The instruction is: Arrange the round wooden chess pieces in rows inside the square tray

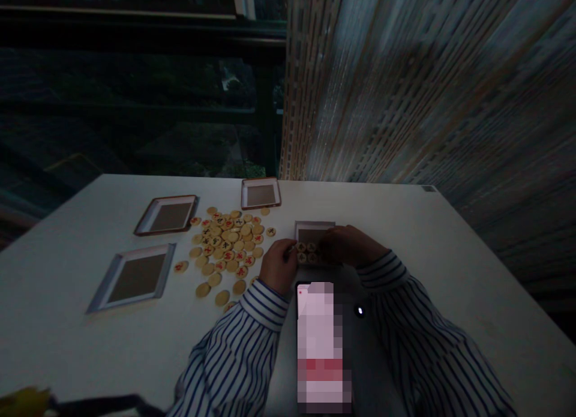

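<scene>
A small shallow tray lies in front of me, with several round Chinese chess pieces set in rows in its near half. At the tray's left edge is my left hand, its fingers curled in close beside the pieces. My right hand bends over the tray's right side, fingers closed and dark in shadow. What either hand's fingertips hold, if anything, is hidden. A loose pile of wooden chess pieces, some showing red or black characters and some blank, spreads over the table to the left of my left hand.
Three more shallow trays stand around the pile: one at the back, one at the left, one nearer. A lit phone and a small glowing round device lie between my forearms on the white table.
</scene>
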Available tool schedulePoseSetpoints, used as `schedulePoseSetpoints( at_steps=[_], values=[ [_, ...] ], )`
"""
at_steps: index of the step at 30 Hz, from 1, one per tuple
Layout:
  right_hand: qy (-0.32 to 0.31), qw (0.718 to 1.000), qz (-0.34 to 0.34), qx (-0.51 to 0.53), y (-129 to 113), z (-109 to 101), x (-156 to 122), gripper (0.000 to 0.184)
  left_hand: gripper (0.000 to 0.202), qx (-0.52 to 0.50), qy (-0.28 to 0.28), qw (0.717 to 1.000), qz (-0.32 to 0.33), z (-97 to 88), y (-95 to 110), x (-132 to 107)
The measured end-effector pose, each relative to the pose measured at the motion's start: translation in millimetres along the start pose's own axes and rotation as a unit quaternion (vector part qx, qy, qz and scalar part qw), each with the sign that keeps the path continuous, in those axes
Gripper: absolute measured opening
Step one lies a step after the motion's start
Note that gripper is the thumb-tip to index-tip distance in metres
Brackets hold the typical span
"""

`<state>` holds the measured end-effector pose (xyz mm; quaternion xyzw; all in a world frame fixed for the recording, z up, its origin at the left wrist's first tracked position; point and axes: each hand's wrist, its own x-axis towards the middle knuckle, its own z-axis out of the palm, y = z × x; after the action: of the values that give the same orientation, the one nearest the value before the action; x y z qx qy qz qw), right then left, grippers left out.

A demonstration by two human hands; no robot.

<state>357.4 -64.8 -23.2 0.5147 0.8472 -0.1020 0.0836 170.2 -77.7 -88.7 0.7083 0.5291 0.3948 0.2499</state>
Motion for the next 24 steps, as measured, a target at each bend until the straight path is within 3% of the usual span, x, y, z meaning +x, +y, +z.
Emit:
schedulePoseSetpoints(
  at_steps=[24],
  values=[
    [0.04, 0.998, 0.029, -0.032, 8.2, -3.2, -3.9, 0.025, 0.02, 0.004, 0.001, 1.0, 0.002, -0.3, -0.5, -0.7]
  ],
)
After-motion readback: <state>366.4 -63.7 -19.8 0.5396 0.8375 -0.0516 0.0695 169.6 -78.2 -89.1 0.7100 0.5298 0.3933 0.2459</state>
